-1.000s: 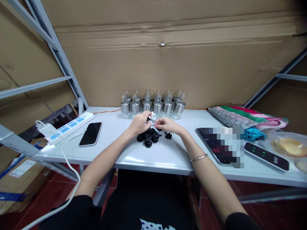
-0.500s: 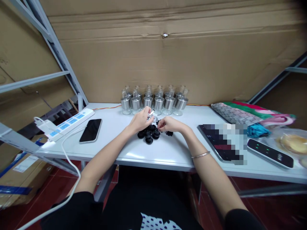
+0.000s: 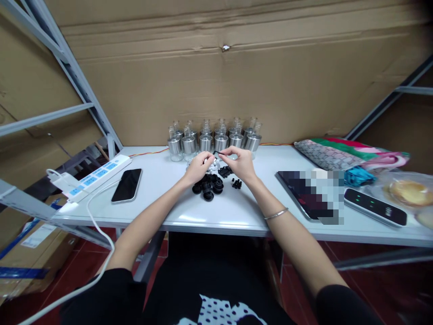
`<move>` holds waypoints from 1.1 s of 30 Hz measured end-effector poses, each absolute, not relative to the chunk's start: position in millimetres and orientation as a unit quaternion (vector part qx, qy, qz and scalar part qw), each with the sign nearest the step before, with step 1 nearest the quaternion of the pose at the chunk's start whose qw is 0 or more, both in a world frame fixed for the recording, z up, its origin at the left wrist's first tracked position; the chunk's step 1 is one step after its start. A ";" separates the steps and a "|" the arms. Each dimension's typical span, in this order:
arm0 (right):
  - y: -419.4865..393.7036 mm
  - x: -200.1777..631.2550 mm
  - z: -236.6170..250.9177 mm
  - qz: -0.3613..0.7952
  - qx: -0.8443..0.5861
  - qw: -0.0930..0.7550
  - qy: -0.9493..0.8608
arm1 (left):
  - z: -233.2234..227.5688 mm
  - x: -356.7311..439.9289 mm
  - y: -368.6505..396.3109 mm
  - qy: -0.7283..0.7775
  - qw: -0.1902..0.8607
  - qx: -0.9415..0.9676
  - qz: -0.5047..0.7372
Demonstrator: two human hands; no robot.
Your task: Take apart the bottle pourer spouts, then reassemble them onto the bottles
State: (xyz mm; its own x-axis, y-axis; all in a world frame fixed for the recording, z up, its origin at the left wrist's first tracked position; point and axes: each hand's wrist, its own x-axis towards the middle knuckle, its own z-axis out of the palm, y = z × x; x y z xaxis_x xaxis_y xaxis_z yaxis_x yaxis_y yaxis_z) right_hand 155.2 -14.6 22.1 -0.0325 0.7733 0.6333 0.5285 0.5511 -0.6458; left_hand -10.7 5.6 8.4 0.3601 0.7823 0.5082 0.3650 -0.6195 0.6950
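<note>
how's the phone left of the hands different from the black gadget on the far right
The phone has a dark, unlit screen; the black gadget shows small green lights. The phone lies near the power strip, left of the left hand; the gadget lies beside a bag of bread, well right of the right hand. Both are flat, dark slabs lying on the white table.

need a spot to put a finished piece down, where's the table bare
Bare white table along the near edge, between the black caps and the tablet; also between the phone and the caps. Crowded around both hands, the bottles, and the right end.
</note>
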 end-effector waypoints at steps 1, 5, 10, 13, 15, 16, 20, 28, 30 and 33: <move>-15.6 153.9 21.8 0.112 -0.453 0.525 -0.712 | 7.5 -10.0 7.4 0.366 0.264 0.775 0.443; -17.2 150.8 19.0 0.080 -0.428 0.552 -0.711 | 5.2 -8.1 12.6 0.375 0.393 0.694 0.472; -15.2 149.5 15.8 0.058 -0.432 0.545 -0.716 | 9.6 -5.6 8.1 0.363 0.504 0.614 0.487; -13.1 147.9 13.7 0.027 -0.402 0.568 -0.718 | 13.5 -3.9 2.1 0.338 0.569 0.569 0.488; -12.2 146.5 12.3 0.005 -0.369 0.587 -0.720 | 16.0 -3.0 -2.1 0.316 0.602 0.547 0.488; -12.1 145.8 11.7 0.000 -0.357 0.592 -0.722 | 17.1 -2.7 -4.2 0.310 0.614 0.538 0.488; -13.4 143.9 11.5 0.000 -0.336 0.588 -0.736 | 20.3 -2.0 -9.0 0.312 0.633 0.510 0.491; -15.8 144.5 16.2 0.002 -0.314 0.582 -0.750 | 20.3 -2.6 -5.9 0.280 0.648 0.476 0.524; -15.4 144.8 16.4 0.008 -0.312 0.577 -0.755 | 19.9 -3.4 -5.1 0.276 0.654 0.474 0.521; -14.7 145.1 16.3 0.010 -0.317 0.574 -0.755 | 19.2 -3.7 -3.9 0.272 0.655 0.469 0.526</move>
